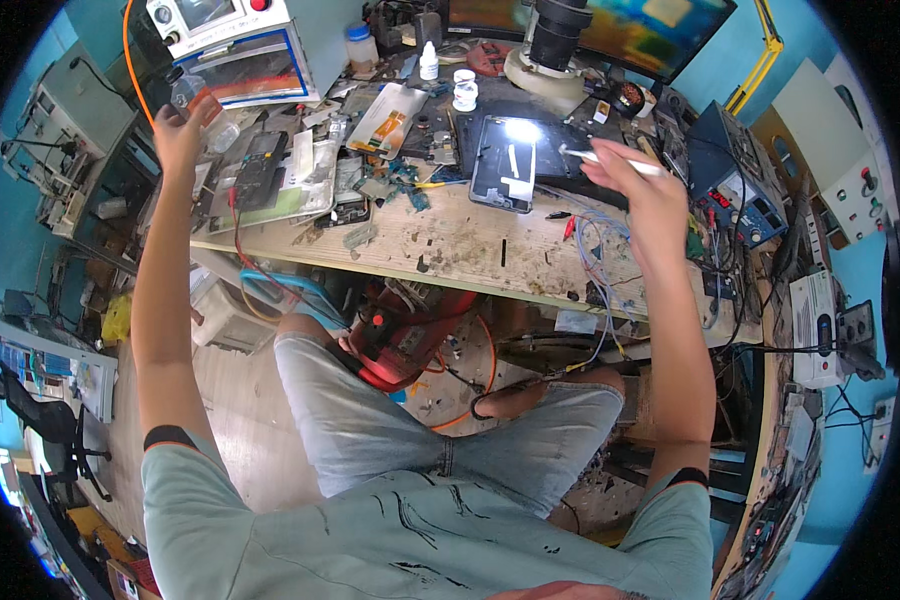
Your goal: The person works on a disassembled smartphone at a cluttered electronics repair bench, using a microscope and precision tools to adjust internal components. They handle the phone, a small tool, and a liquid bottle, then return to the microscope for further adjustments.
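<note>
My left hand [178, 138] is raised at the far left of the workbench, its fingers round a clear plastic bottle [222, 136] with a dark cap and a reddish label. The bottle leans, and part of it is hidden by the hand. My right hand [638, 185] pinches a slim white stick [595, 158], whose pale tip points left; whether it is a swab or a brush cannot be made out. Left of that tip lies a dark, flat phone-like device [490, 178] with white strips on it and a bright light reflection. A dark panel or mat [560, 168] lies beside it.
A machine with a blue-framed window [260, 75] stands back left. White bottles [464, 90], a microscope stand [545, 75] and a monitor [660, 30] line the back. Phone parts [255, 165] crowd the left; cables [598, 250] and a power supply [738, 185] occupy the right.
</note>
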`<control>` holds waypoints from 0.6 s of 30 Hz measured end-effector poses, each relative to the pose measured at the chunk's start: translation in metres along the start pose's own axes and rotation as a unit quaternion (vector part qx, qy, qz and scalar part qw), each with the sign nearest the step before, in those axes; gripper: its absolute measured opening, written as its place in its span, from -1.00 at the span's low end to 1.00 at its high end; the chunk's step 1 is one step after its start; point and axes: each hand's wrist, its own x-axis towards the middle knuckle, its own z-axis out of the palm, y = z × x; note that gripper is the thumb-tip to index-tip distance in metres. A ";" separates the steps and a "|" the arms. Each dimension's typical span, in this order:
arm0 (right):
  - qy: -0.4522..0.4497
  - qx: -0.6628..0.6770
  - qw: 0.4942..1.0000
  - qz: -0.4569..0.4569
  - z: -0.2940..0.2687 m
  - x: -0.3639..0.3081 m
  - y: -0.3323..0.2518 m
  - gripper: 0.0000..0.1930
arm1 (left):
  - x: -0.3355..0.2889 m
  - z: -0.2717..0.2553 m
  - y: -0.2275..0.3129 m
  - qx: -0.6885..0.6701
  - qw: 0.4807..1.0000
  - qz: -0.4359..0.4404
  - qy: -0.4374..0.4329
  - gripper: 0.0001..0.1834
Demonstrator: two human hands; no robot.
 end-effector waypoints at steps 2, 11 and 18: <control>-0.012 0.002 1.000 0.002 -0.002 0.021 0.018 -0.66 | -0.033 -0.015 0.043 0.064 0.988 0.106 0.090 -0.30; -0.036 0.020 0.999 -0.004 0.003 0.087 0.073 -0.66 | -0.179 0.021 0.253 -0.086 0.789 0.509 -0.334 -0.58; -0.025 0.046 0.999 -0.008 0.017 0.081 0.072 -0.72 | -0.213 0.103 0.274 -0.106 0.730 0.504 -0.448 -0.26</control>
